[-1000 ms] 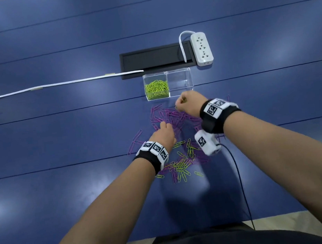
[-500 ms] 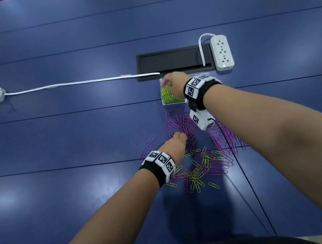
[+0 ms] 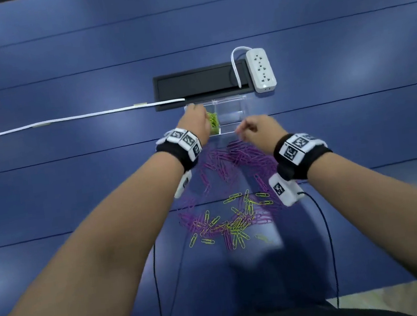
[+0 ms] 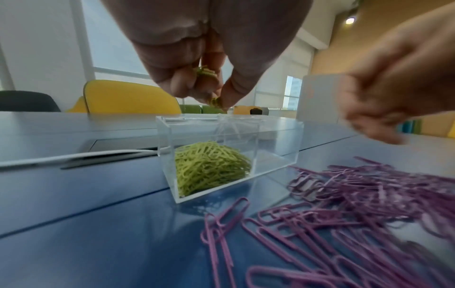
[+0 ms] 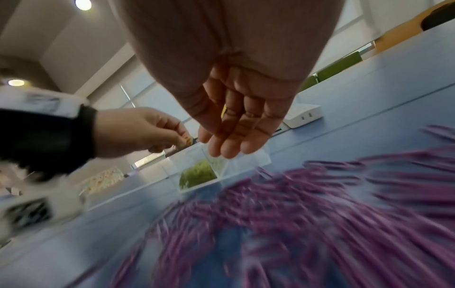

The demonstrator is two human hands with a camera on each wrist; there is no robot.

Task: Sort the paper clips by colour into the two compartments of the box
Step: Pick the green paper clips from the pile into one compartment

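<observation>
Head view: clear acrylic two-compartment box (image 3: pixel 230 112) sits on the blue counter (image 3: pixel 73 188), just in front of a black recessed cable tray (image 3: pixel 200 83); white power strip (image 3: pixel 261 69) beside the box's far right corner, white cable (image 3: pixel 77 118) running off to the box's left. Left hand (image 3: pixel 194 122) is over the box's left compartment, which holds a heap of green paper clips (image 3: pixel 214 123); right compartment looks empty. Right hand (image 3: pixel 259 130) hovers just in front of the box's right half, above loose purple paper clips (image 3: pixel 232 162) spread in front of the box; nearer the person, a mixed green and purple pile (image 3: pixel 232 223). Left wrist view: left hand (image 4: pixel 204 58) above the box (image 4: pixel 278 140), grip clenched round a few green clips (image 4: pixel 205 71), one pinched at the fingertips (image 4: pixel 216 102); green heap (image 4: pixel 211 165) fills the left compartment; purple clips (image 4: pixel 344 214) on the counter to the box's front right; right hand (image 4: pixel 393 93) blurred, over them. Right wrist view: right hand (image 5: pixel 243 117) grip released, fingers straight and holding nothing, above the box (image 5: pixel 256 159); left hand (image 5: pixel 138 132) pinching green clips (image 5: pixel 188 140) over the box's left side; purple clips (image 5: pixel 320 204) motion-blurred in front.
</observation>
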